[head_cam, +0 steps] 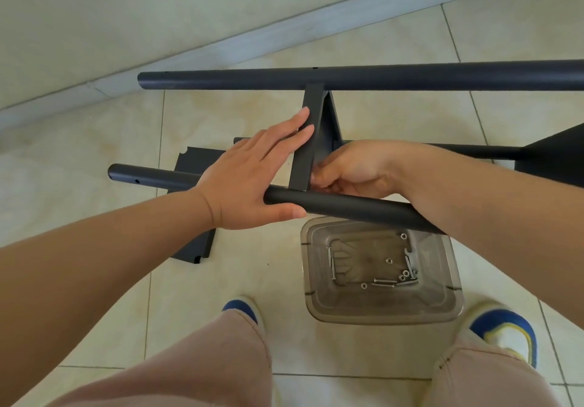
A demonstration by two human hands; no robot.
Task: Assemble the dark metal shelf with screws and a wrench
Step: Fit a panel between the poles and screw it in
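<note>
Early stage — crossbar (308,141) sits btwn two tubes (347,79), unbolted afaict. Left hand (252,179) flat, fingers straight, bracing it; right hand (350,169) fingers curled at joint. Screws (384,281) in tub (455,299) — panels (192,163) loose.

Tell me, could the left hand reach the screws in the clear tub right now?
Probably yes. The clear tub sits open-topped just below the near tube, and nothing covers the screws. But the left hand would have to leave the crosspiece it steadies.

One head-worn wide-angle view looks steeply down and forward from above the person's own legs onto the floor (363,49). It sits close over both forearms, with the wall base crossing the upper frame.
</note>
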